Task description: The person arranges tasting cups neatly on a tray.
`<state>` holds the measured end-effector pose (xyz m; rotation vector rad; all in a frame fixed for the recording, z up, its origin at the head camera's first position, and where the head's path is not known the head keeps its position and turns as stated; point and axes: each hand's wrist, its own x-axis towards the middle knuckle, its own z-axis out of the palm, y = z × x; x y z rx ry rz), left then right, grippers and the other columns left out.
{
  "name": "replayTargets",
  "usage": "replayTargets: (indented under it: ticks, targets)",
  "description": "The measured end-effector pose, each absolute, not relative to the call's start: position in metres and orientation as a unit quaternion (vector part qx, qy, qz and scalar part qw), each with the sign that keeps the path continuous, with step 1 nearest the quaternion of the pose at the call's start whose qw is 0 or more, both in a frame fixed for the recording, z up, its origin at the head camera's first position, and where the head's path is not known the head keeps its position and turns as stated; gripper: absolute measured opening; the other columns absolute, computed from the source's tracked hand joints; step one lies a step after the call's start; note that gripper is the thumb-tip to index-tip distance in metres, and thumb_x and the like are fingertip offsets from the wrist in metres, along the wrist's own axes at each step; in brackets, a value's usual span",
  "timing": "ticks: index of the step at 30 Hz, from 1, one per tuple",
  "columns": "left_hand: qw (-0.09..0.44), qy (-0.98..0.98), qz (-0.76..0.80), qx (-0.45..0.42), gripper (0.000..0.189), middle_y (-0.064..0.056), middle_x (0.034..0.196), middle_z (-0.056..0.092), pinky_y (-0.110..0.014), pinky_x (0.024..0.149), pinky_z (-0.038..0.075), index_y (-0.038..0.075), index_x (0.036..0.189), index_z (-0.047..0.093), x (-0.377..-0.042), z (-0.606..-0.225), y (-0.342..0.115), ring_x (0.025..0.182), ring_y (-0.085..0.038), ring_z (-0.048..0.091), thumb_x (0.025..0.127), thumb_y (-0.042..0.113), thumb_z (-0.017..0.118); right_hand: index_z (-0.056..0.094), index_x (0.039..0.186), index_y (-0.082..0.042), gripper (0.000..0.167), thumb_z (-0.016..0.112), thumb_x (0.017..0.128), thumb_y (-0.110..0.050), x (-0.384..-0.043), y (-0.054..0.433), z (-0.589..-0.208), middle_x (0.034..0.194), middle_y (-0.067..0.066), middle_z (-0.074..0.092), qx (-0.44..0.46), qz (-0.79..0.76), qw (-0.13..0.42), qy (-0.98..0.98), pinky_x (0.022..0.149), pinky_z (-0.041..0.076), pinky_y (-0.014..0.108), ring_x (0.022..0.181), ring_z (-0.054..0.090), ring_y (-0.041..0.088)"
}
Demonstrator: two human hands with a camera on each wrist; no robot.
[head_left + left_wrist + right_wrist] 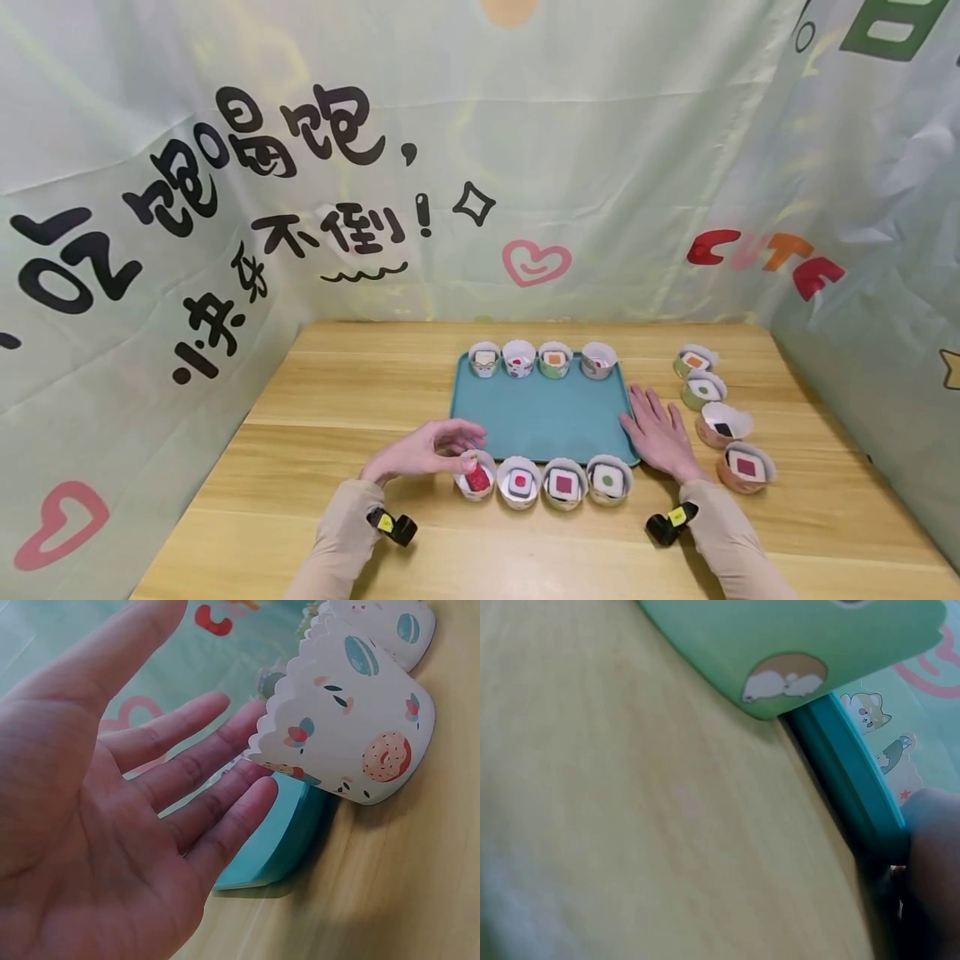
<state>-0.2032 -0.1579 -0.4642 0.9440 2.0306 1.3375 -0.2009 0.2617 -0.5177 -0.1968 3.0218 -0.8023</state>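
Note:
My left hand (427, 450) reaches around the left side of a paper cup (474, 495) with a red strawberry-like piece (477, 477) in it. In the left wrist view its fingers are spread and fairly straight beside a white cup (330, 712) printed with donuts, and hold nothing. My right hand (663, 437) lies flat at the right edge of a blue-green tray (540, 417), thumb at the rim. Along the tray's front edge stand more cups with sushi-roll pieces. A green cup (795, 645) and part of the hand (937, 847) show in the right wrist view.
Several filled cups line the tray's back edge, the rightmost cup (598, 363) among them. To the right of my right hand, several more cups (746, 477) form a slanting line on the wooden table (337, 383). Printed cloth (420, 308) hangs behind and at both sides.

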Motion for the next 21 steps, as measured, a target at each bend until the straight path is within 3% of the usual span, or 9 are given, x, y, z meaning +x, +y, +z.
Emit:
replayTargets:
  ticks: [6, 10, 14, 21]
  targets:
    - [0.256, 0.758, 0.499, 0.333, 0.064, -0.020, 0.141, 0.058, -0.029, 0.107, 0.046, -0.002, 0.145, 0.046, -0.202, -0.468, -0.157, 0.125, -0.029, 0.059, 0.097, 0.036, 0.066, 0.022, 0.157, 0.006, 0.064, 0.035, 0.109, -0.035, -0.201, 0.262, -0.518, 0.165, 0.029, 0.017, -0.065, -0.255, 0.003, 0.965, 0.119, 0.000, 0.069, 0.152, 0.008, 0.051]
    - [0.203, 0.784, 0.508, 0.293, 0.053, -0.019, 0.142, 0.058, -0.043, 0.114, 0.044, 0.000, 0.145, 0.048, -0.205, -0.472, -0.155, 0.130, -0.033, 0.056, 0.102, 0.030, 0.059, 0.021, 0.157, 0.006, 0.064, 0.035, 0.109, -0.034, -0.201, 0.262, -0.518, 0.165, 0.028, 0.016, -0.061, -0.256, 0.005, 0.965, 0.120, -0.001, 0.068, 0.153, 0.007, 0.050]
    - [0.136, 0.820, 0.507, 0.227, 0.052, -0.019, 0.154, 0.047, -0.058, 0.122, 0.028, 0.002, 0.148, 0.045, -0.210, -0.478, -0.154, 0.146, -0.041, 0.039, 0.103, 0.027, 0.056, 0.021, 0.157, 0.006, 0.064, 0.035, 0.109, -0.033, -0.201, 0.262, -0.518, 0.165, 0.028, 0.016, -0.060, -0.255, 0.006, 0.965, 0.120, -0.001, 0.068, 0.153, 0.007, 0.050]
    - [0.097, 0.865, 0.451, 0.200, 0.064, -0.030, 0.164, 0.019, -0.064, 0.124, 0.010, -0.008, 0.156, 0.021, -0.225, -0.495, -0.154, 0.153, -0.049, 0.014, 0.104, 0.012, 0.051, 0.021, 0.158, 0.005, 0.064, 0.034, 0.109, -0.035, -0.201, 0.263, -0.519, 0.166, 0.027, 0.016, -0.061, -0.256, 0.007, 0.965, 0.120, -0.002, 0.068, 0.153, 0.007, 0.050]
